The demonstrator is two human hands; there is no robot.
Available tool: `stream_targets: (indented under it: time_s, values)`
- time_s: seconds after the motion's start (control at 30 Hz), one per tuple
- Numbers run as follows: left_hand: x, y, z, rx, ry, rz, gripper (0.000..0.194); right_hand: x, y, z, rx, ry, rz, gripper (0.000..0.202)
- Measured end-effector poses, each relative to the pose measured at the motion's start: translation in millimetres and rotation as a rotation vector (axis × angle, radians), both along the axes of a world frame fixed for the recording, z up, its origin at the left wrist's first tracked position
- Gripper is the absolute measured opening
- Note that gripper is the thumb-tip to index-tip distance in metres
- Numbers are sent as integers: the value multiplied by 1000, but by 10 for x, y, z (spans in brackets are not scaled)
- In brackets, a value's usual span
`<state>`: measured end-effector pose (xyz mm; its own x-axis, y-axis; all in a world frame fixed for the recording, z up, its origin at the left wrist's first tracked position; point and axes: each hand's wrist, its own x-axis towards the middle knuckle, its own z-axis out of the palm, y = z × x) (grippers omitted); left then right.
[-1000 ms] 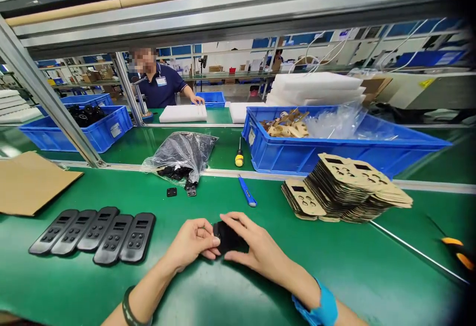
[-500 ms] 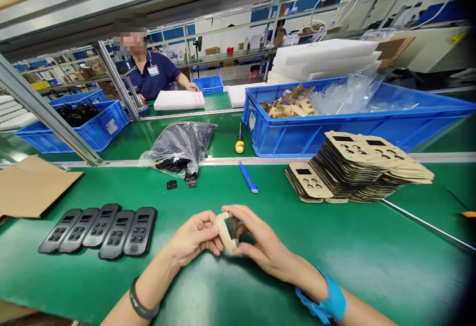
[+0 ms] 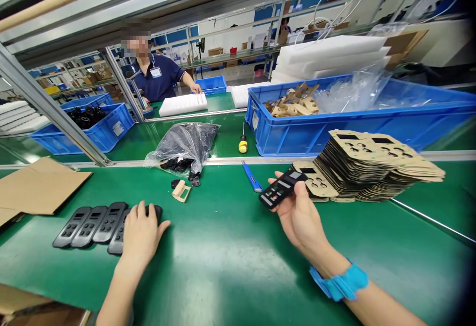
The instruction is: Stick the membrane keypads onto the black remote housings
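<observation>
My right hand [image 3: 297, 212] pinches a thin black face panel [image 3: 282, 189] with small rectangular cut-outs, held tilted above the bench beside a stack of beige-backed panels [image 3: 357, 167]. On the left, my left hand [image 3: 143, 229] lies with fingers spread over the rightmost of a row of dark handheld units with buttons [image 3: 103, 222]; much of that unit is hidden beneath it. A peeled beige backing piece [image 3: 181, 191] rests near the clear bag of small black parts [image 3: 186, 142].
A blue utility knife [image 3: 252, 177] and a yellow-handled screwdriver [image 3: 243, 143] lie mid-bench. Behind them stands a large blue bin [image 3: 297, 135] with beige scraps. Cardboard [image 3: 40, 185] is at left, a metal rod [image 3: 431, 219] at right. Across the bench a co-worker [image 3: 158, 76] touches white foam.
The beige piece that was between both hands now lies by the bag. My left hand has moved left onto the handheld units; my right hand has moved right and up with the black panel.
</observation>
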<state>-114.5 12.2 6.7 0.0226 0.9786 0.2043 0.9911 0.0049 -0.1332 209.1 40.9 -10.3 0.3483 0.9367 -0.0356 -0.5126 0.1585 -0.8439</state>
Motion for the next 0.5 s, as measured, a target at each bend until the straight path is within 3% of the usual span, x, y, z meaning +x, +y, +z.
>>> stream_targets:
  time_s: [0.07, 0.17, 0.3, 0.5]
  values:
    - [-124, -154, -98, -24, 136, 49, 53, -52, -27, -24, -11, 7, 49, 50]
    - [-48, -334, -172, -99, 33, -39, 47, -101, -68, -48, -18, 6, 101, 53]
    - [347, -361, -47, -237, -396, -145, 66, -157, -138, -29, -43, -17, 183, 57]
    - [844, -57, 110, -344, -1151, -239, 94, -142, -320, 15, -118, -35, 362, 65]
